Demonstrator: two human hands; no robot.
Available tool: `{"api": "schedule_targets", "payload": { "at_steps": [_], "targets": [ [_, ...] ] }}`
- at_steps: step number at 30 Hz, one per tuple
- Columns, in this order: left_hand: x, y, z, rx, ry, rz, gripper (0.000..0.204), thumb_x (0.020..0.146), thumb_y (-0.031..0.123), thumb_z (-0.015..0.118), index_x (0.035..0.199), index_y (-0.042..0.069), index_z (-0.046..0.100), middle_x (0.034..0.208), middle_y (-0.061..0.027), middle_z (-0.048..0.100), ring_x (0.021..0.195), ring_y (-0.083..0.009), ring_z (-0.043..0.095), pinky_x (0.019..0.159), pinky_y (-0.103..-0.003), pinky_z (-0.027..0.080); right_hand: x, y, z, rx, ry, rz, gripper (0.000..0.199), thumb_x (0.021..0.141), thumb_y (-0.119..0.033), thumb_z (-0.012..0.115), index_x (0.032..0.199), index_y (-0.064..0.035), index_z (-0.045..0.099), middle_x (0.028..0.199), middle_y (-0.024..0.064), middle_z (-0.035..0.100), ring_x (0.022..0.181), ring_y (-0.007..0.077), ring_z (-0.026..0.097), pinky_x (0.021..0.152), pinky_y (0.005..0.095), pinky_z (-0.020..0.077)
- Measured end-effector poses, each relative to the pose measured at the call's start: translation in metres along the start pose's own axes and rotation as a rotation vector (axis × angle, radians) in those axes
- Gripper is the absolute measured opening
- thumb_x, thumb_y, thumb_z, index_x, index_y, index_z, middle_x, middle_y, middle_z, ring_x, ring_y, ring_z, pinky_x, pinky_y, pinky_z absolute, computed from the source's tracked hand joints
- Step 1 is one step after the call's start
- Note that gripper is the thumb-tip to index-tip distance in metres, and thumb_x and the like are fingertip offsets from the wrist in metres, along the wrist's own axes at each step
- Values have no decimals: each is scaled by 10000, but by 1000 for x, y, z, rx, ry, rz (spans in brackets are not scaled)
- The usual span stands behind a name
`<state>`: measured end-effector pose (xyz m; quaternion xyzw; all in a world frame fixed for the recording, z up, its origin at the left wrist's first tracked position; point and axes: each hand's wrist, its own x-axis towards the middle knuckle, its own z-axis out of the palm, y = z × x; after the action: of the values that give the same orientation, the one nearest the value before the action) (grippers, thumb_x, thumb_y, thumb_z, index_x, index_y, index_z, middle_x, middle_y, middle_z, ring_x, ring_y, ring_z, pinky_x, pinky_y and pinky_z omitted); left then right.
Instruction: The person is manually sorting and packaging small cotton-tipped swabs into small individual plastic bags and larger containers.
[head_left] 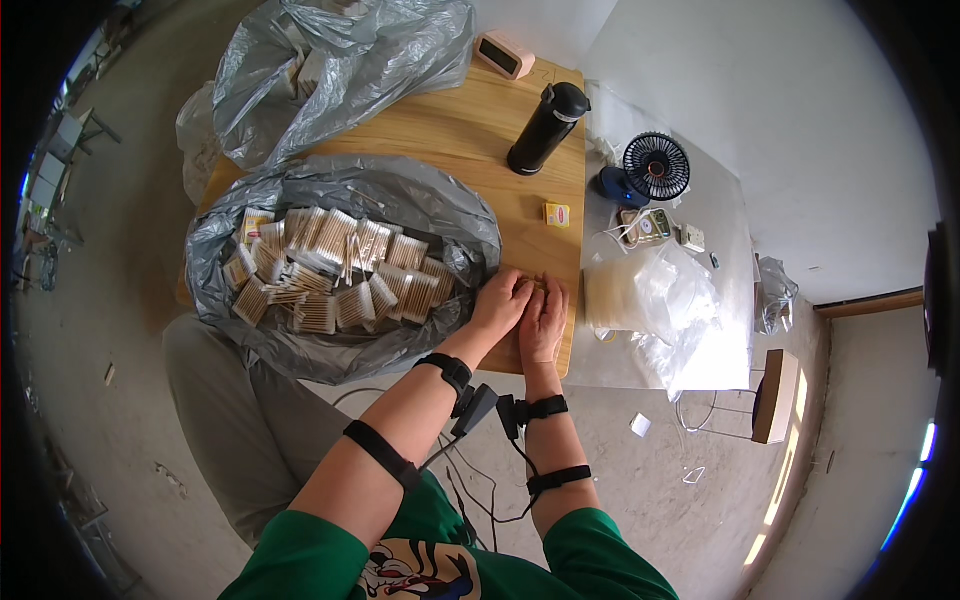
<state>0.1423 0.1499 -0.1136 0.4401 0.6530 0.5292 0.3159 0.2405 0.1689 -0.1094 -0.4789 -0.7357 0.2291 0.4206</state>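
1. Left hand (503, 304), right hand (543, 318): near frame centre, fingertips together; can't tell what, if anything, they grip.
2. Swab bundles (338, 242): in grey bag (470, 222), left of centre.
3. I'd keep fingertip pressure light, over wooden table (440, 140).

On the tabletop (430, 135), bundles of cotton swabs (335, 240) lie in an open bag (455, 205) at the left, with a rear bag (340, 85) behind. Just right of the open bag are the left fingers (519, 284), then the right fingers (553, 293). Behind them sit a small box (557, 215), a bottle (547, 130) and a clock (505, 54) (farthest back). The side table (610, 362), right of the tabletop, carries a fan (657, 167) behind a plastic bag (665, 295).
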Motion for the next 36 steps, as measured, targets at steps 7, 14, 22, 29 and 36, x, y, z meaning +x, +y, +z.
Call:
{"api": "schedule_targets", "payload": {
  "at_steps": [7,14,22,29,36],
  "targets": [
    [4,6,6,67,78,-32,196,859,196,600,911,7,594,819,-169,633,783,-333,621,685,-372,485,1,-2,2,12,23,-3,231,895,-54,481,1105,-9,567,1059,188,588,982,363,567,849,394,458],
    [5,-4,5,53,94,29,180,887,159,536,906,-13,585,882,-180,624,833,-339,606,720,-370,469,1,3,1,20,30,-4,222,910,-50,453,1098,-10,565,1039,186,596,973,360,571,852,386,457],
    [4,-14,2,-91,14,-35,200,921,123,456,1015,-12,569,944,-182,620,914,-306,599,811,-343,451,1,3,-2,78,-85,-42,453,728,-61,500,1177,4,487,1134,225,515,1065,396,503,949,415,403],
    [-4,-2,-14,-137,-207,-62,340,779,31,540,1118,1,531,1089,-196,585,1034,-337,556,881,-351,442,0,6,-4,141,-115,27,504,691,-35,452,1193,3,467,1118,230,514,1062,395,499,958,423,395],
    [-13,-3,-16,298,-232,242,536,701,22,616,1213,55,461,1162,-177,541,1119,-360,493,928,-443,391,2,6,0,161,-125,46,462,754,-113,424,1196,11,465,1129,228,520,1063,381,512,961,420,394]
  ]
}}
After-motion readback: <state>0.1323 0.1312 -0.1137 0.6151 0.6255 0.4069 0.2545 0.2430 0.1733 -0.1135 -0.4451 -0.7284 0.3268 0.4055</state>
